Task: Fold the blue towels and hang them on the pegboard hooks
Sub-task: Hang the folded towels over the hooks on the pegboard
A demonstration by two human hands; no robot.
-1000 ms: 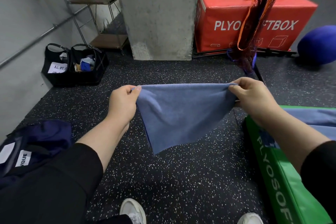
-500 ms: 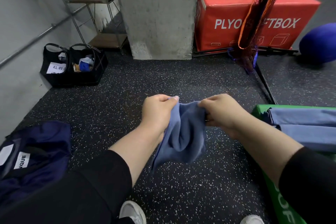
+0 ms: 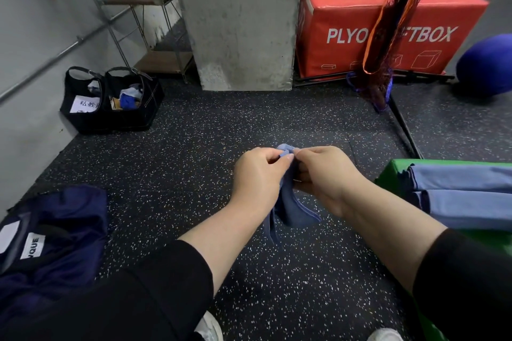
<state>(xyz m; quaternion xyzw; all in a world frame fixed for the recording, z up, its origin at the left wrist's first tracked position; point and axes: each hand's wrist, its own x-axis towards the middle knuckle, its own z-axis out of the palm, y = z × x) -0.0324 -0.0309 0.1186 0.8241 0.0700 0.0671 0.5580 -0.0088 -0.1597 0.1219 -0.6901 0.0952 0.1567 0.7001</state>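
Head view: towel (image 3: 295,209) between both hands

Under my grip runs a black rubber floor (image 3: 171,163) flecked with white. Ahead stands a bare concrete pillar (image 3: 241,19); left of it, a wire shelf rack (image 3: 144,22) against the grey wall (image 3: 36,44), which carries a thin pipe (image 3: 55,55). Beyond and right sits a red plyo box (image 3: 346,16), a dark blue ball (image 3: 487,66) further right. Light is dim and even
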